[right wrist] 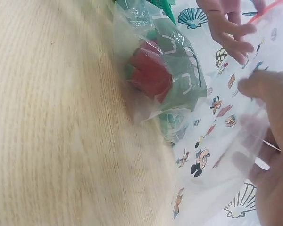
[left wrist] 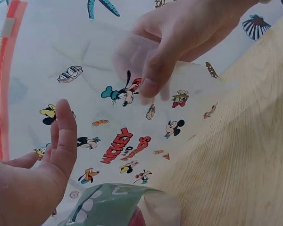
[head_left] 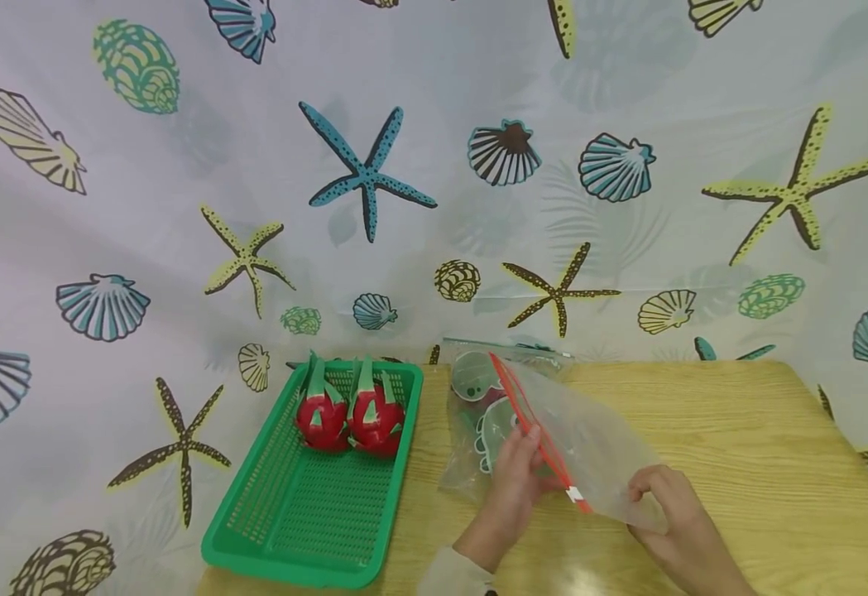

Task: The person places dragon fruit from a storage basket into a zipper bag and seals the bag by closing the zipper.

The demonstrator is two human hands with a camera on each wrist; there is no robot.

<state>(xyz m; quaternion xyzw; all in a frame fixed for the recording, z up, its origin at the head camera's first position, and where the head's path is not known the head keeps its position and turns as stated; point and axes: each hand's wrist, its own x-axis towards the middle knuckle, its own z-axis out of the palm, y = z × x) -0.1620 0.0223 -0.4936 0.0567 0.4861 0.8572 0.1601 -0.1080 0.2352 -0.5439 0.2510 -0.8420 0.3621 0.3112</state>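
A translucent slider bag (head_left: 590, 439) with a red zip strip and a white slider is held up at a slant between both hands. Cartoon figures and red lettering (left wrist: 120, 146) cover one of its faces. My left hand (head_left: 511, 476) holds the zip edge, its fingers reaching over the bag's face in the left wrist view. At the opposite end, my right hand (head_left: 675, 517) pinches the plastic between thumb and fingers. Behind and below it lies a second clear bag (head_left: 471, 447) with a green print; something red (right wrist: 151, 70) shows inside.
On the left of the wooden table (head_left: 702, 430) stands a green plastic basket (head_left: 396, 497). Two red dragon fruits (head_left: 377, 418) with green leaves sit at its far end. A curtain (head_left: 434, 248) printed with shells and starfish hangs right behind the table.
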